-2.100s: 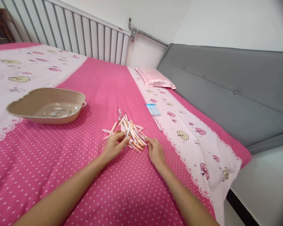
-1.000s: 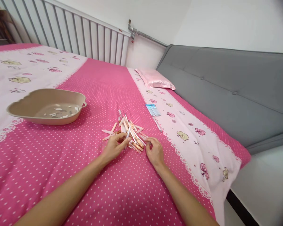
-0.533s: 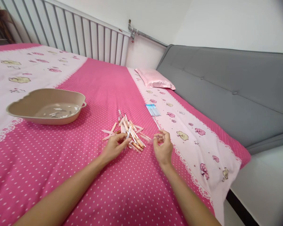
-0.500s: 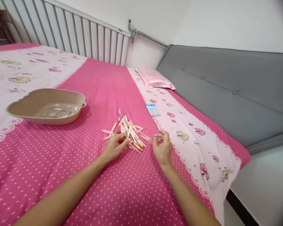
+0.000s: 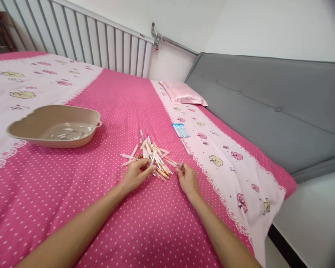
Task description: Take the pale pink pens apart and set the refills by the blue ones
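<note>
My left hand (image 5: pixel 136 173) is closed in a pinch around a slim whitish pen (image 5: pixel 153 158), held tilted at the front of a loose pile of pens and pen parts (image 5: pixel 148 148). To the right of that pile, the fingertips of my right hand (image 5: pixel 189 178) pinch a small translucent pinkish pen part (image 5: pixel 181 164); its exact kind is hard to make out. Just beyond my right hand lies a single thin pen refill (image 5: pixel 185 147). Farther off, several blue-tipped refills (image 5: pixel 181 130) rest side by side in a neat row.
A beige plastic basin (image 5: pixel 53 142) stands at the left with several small white pieces in it. The pink dotted bedspread (image 5: pixel 145 230) lies under everything. Behind are a pink pillow (image 5: pixel 182 93), a grey padded headboard (image 5: pixel 268 96) and a white radiator (image 5: pixel 100 37).
My right hand has moved down and slightly left, away from the single refill, and now pinches the pinkish pen part. My left hand has stayed nearly still with the whitish pen.
</note>
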